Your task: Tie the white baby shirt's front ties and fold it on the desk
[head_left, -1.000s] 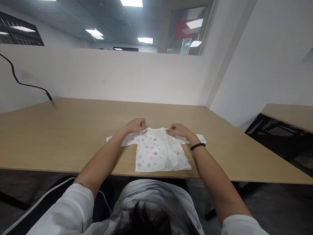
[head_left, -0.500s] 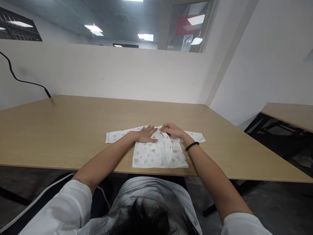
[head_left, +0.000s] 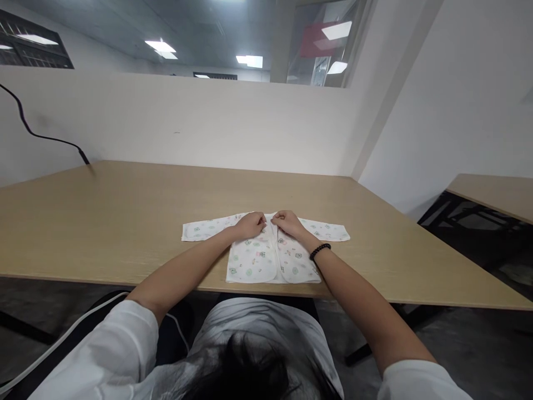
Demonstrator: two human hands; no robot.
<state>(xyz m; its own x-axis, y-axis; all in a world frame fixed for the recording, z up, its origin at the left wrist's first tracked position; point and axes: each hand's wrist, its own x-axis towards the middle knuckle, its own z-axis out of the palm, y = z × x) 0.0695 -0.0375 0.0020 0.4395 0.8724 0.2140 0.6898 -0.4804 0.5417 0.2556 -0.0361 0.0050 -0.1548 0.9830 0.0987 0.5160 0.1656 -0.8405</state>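
Note:
A small white baby shirt (head_left: 252, 261) with a coloured animal print lies flat near the table's front edge, sleeves spread to both sides. Its front is split down the middle, and the two panels lie side by side with a narrow gap toward the hem. My left hand (head_left: 250, 225) is closed at the upper left panel by the neckline, its fingers pinching the edge there. Close beside it, my right hand (head_left: 287, 222) pinches the upper edge of the right panel. The fingers and palms hide most of the neckline.
The light wooden table (head_left: 137, 211) reaches back to a white partition wall (head_left: 225, 122). A black cable (head_left: 54, 138) hangs down to its far left corner. Another table (head_left: 495, 191) stands at the right, beyond a gap.
My left hand has gone from lying flat and spread to closed on the left panel's edge. The right panel, folded back before, now lies flat with its print facing up.

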